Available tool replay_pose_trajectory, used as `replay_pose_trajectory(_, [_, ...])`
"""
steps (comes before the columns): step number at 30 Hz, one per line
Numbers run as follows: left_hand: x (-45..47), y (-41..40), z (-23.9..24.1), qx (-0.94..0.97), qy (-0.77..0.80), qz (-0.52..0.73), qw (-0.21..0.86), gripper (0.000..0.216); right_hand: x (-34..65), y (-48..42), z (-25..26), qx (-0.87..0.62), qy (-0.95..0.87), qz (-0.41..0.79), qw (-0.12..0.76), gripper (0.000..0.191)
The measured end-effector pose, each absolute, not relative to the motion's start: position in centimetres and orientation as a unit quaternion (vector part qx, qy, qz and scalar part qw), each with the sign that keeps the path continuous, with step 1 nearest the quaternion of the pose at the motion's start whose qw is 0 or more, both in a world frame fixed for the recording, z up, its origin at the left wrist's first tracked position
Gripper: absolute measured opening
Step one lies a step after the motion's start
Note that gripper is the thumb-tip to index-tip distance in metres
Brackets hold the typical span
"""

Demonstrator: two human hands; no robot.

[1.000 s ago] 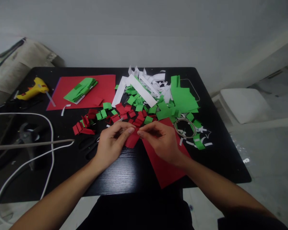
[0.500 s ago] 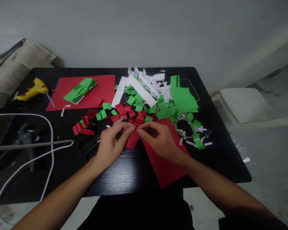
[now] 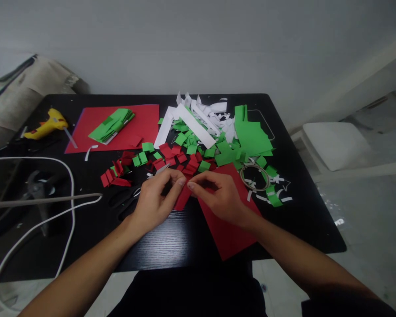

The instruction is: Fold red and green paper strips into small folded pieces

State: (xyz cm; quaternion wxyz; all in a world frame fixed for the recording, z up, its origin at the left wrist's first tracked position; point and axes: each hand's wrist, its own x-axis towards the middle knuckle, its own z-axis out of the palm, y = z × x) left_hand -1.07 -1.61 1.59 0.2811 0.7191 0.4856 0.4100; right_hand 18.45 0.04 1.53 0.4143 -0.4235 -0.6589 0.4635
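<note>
While pinched by left hand (image 3: 155,200) and right hand (image 3: 218,198), red paper strip (image 3: 182,199) aslant, long axis away-right.

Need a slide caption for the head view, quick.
Both hands, left hand and right hand, pinch a small red paper piece over a black table.

A glue gun (image 3: 46,124) lies far left on the table (image 3: 171,237), paper scraps (image 3: 198,132) behind both hands, tape ring (image 3: 254,176) right.

Red paper piece (image 3: 182,198); black table (image 3: 171,237)
</note>
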Motion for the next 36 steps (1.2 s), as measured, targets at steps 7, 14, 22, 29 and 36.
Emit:
replay_pose_trajectory(7, [-1.13, -1.21, 1.59, 0.680, 0.491, 0.415, 0.353, 0.010, 18.55, 0.22, 1.02, -0.426, -0.643, 0.479, 0.420, 0.010])
replay_pose_trajectory(14, [-1.17, -1.21, 1.42, 0.675, 0.499, 0.417, 0.347, 0.016, 18.47, 0.33, 0.97, -0.428, -0.634, 0.505, 0.400, 0.012])
replay_pose_trajectory(22, [-1.07, -1.28, 1.49, 0.667, 0.485, 0.422, 0.377, 0.019, 18.54, 0.23, 1.50, -0.416, -0.658, 0.519, 0.354, 0.016])
replay_pose_trajectory(29, [-1.09, -1.13, 1.67, 0.663, 0.497, 0.413, 0.379, 0.021, 18.53, 0.32, 1.31, -0.426, -0.650, 0.519, 0.356, 0.016])
replay_pose_trajectory(36, [-1.16, -1.15, 1.65, 0.652, 0.508, 0.427, 0.366, 0.020, 18.49, 0.51, 0.94, -0.429, -0.636, 0.526, 0.368, 0.017])
